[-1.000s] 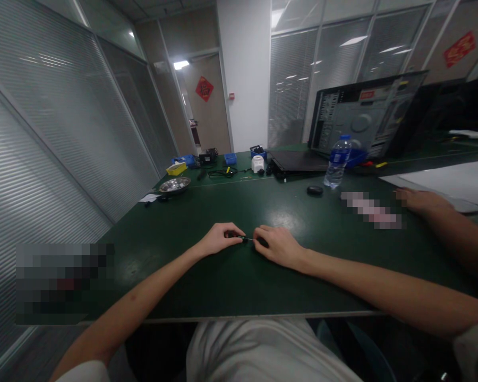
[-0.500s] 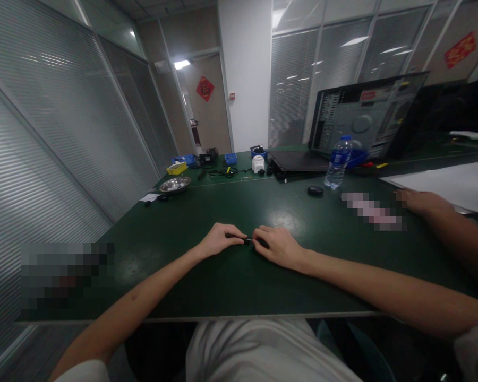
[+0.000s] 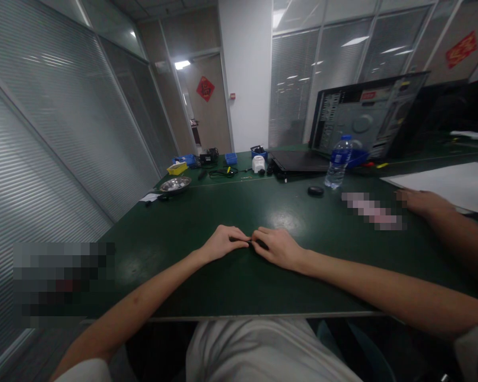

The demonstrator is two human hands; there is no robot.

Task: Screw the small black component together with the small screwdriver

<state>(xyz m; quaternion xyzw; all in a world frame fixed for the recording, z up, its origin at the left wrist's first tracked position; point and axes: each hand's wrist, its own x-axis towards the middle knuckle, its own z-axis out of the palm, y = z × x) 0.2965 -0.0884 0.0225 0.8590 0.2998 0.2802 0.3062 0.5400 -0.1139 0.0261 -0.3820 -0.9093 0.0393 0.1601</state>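
Near the middle of the dark green table (image 3: 191, 297), my two hands meet at the fingertips. My left hand (image 3: 222, 244) comes in from the left, thumb and fingers pinched together. Facing it, my right hand (image 3: 278, 248) rests on the tabletop with fingers curled and thumb against them. A tiny pale sliver (image 3: 250, 241) shows between the two sets of fingertips. The fingers cover nearly all of what they grip, so its kind cannot be made out.
A co-worker's hand (image 3: 426, 202) lies at the right beside white sheets (image 3: 454, 183). Beyond my hands are a black mouse-like object (image 3: 315, 191), a water bottle (image 3: 336, 164) and an open computer case (image 3: 362, 122). A metal dish (image 3: 176, 185) stands at the far left.
My left hand has shifted slightly right, and its fingertips now almost touch my right hand's. The small dark piece with a shiny bit that showed between them is mostly covered.
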